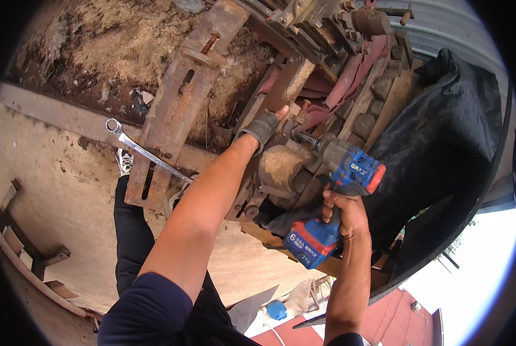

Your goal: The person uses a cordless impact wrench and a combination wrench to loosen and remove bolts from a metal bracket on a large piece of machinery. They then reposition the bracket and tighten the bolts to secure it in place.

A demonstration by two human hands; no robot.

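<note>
My right hand (347, 212) is wrapped round the grip of a blue and red cordless impact wrench (350, 167). Its socket (307, 139) points left and meets the rusty bolted part of a machine. Beneath the grip hangs the battery pack (311, 241). My left hand (262, 128), in a grey fingerless glove, lies against the machine's rusty metal bar (290, 86), just left of the socket. One bare digit sticks out; the other fingers are hidden. Across a rusty slotted plate (164, 118) lies a silver combination wrench (148, 154), its lower end hidden behind my left forearm.
Sawdust-like debris (125, 40) fills the far left behind a metal ledge (56, 112). Bolts and metal brackets (321, 29) crowd the top. Black sheeting (442, 127) drapes the right side, beside wooden slats (393, 106). A tan floor (62, 190) spreads at lower left.
</note>
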